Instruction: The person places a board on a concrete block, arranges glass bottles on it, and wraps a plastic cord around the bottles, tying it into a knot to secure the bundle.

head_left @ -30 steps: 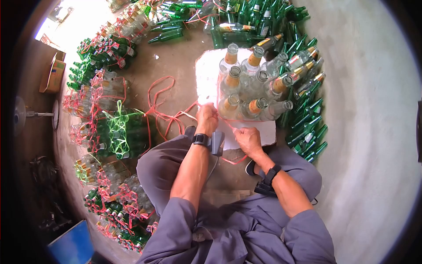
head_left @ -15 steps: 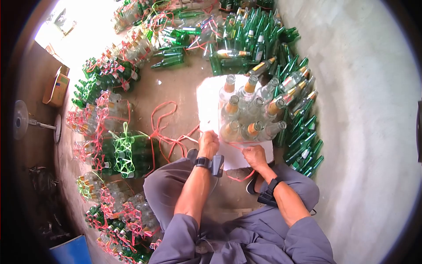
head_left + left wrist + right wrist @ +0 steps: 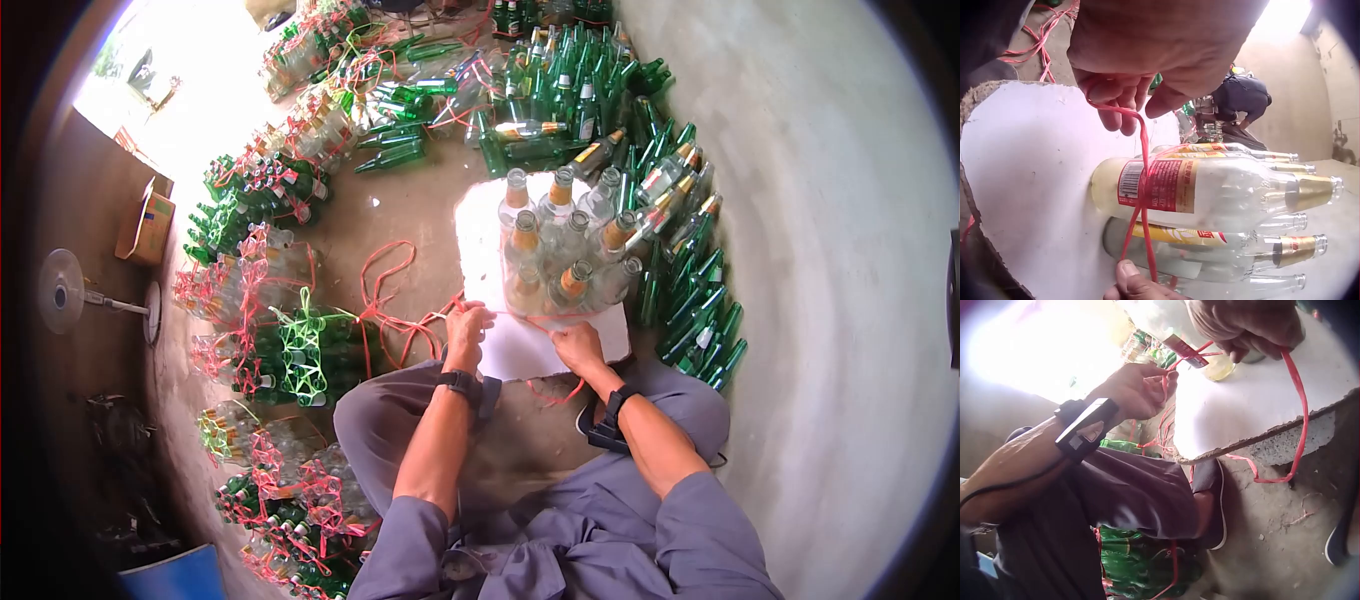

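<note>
A group of clear glass bottles with gold neck labels stands close together on a white board. Red plastic string goes round the group and crosses over itself at the front bottle, over its red label. My left hand holds one string end, which loops over its fingers. Thumb and fingers of my right hand pinch the other side of the string, low at the bottles. From the right hand a loose length of string hangs past the board's edge.
Green bottles lie heaped along the wall at right. Tied bundles of bottles line the left side, with slack red string beside them. A fan stands at far left. Another person bends over in the background.
The head view has tilted, so the board and bottles sit lower than at first. My left hand has turned at the wrist, its fingers less tightly closed. The right hand keeps its grip on the string.
</note>
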The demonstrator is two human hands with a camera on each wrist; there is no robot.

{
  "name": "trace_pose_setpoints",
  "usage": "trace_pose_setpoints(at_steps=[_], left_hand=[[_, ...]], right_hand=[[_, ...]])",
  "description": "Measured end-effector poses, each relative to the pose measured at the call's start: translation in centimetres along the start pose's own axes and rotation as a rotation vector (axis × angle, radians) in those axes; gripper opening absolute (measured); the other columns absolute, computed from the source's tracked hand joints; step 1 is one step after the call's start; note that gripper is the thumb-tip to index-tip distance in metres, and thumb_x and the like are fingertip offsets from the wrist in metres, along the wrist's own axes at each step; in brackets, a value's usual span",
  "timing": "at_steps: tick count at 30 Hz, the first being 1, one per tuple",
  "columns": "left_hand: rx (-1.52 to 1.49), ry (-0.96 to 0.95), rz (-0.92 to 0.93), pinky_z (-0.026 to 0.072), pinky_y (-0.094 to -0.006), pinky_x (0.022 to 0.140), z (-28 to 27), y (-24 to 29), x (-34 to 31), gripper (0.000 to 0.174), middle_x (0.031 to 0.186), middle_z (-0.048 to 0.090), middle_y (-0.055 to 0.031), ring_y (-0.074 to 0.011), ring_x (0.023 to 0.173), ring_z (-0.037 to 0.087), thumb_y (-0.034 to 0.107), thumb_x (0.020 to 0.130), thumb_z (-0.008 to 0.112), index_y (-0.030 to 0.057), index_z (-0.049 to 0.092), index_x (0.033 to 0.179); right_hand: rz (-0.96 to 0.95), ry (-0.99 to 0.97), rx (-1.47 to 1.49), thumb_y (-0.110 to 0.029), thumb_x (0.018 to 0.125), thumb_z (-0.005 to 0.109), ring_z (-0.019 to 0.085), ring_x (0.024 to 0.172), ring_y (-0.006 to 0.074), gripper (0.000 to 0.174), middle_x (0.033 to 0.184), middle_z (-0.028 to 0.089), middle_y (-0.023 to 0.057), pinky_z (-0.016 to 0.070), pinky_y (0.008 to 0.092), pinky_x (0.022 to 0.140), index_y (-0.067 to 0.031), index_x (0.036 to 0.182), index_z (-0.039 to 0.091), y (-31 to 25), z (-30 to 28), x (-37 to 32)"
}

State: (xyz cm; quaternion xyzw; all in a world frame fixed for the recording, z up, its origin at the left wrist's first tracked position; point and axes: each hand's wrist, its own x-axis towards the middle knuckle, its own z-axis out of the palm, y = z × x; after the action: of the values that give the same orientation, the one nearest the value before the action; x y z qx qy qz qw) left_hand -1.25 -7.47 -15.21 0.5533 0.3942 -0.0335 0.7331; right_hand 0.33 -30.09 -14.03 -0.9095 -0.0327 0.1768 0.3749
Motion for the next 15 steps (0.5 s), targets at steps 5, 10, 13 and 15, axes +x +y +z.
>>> trace_pose_setpoints(at_steps=[5, 10, 13, 15], left_hand=[[-0.013, 0.142, 0.159, 0.0432, -0.0268, 0.059, -0.6, 0.9, -0.9, 0.039, 0.094, 0.067, -0.0104, -0.0156, 0.077, 0.061, 0.011, 0.079, 0.064, -0.0008, 0.058, 0.115], [0.330, 0.485, 0.613, 0.0469, -0.0387, 0.087, -1.8, 3.0, 0.8, 0.053, 0.107, 0.063, -0.0157, -0.0285, 0.102, 0.058, 0.015, 0.077, 0.071, -0.0033, 0.053, 0.124], [0.696, 0.647, 0.848, 0.0417, -0.0430, 0.098, -0.3, 5.6, -2.8, 0.056, 0.120, 0.062, -0.0177, -0.0341, 0.115, 0.052, 0.015, 0.075, 0.073, 0.0010, 0.053, 0.126], [0.746, 0.585, 0.897, 0.0392, -0.0447, 0.101, 1.0, 6.9, -4.6, 0.056, 0.125, 0.061, -0.0177, -0.0359, 0.120, 0.049, 0.016, 0.075, 0.074, 0.0031, 0.054, 0.125]], right_hand=[[0.101, -0.028, 0.001, -0.034, 0.083, 0.061, 0.064, 0.089, 0.0475, 0.038, 0.085, 0.066, 0.0296, 0.0513, 0.0514, 0.081, 0.0027, 0.079, 0.070, 0.4, 0.8, 0.0], [0.163, -0.074, -0.017, -0.035, 0.083, 0.061, 0.065, 0.093, 0.0479, 0.039, 0.091, 0.067, 0.0303, 0.0516, 0.0510, 0.084, 0.0023, 0.084, 0.071, 0.3, 0.7, -0.1], [0.166, -0.038, -0.052, -0.036, 0.084, 0.059, 0.065, 0.094, 0.0476, 0.041, 0.091, 0.067, 0.0298, 0.0514, 0.0513, 0.083, 0.0022, 0.085, 0.072, 1.0, 1.5, 0.0], [0.134, -0.015, -0.018, -0.042, 0.086, 0.059, 0.067, 0.082, 0.0441, 0.045, 0.082, 0.067, 0.0256, 0.0513, 0.0489, 0.074, 0.0016, 0.081, 0.070, 0.8, 1.4, -0.1]])
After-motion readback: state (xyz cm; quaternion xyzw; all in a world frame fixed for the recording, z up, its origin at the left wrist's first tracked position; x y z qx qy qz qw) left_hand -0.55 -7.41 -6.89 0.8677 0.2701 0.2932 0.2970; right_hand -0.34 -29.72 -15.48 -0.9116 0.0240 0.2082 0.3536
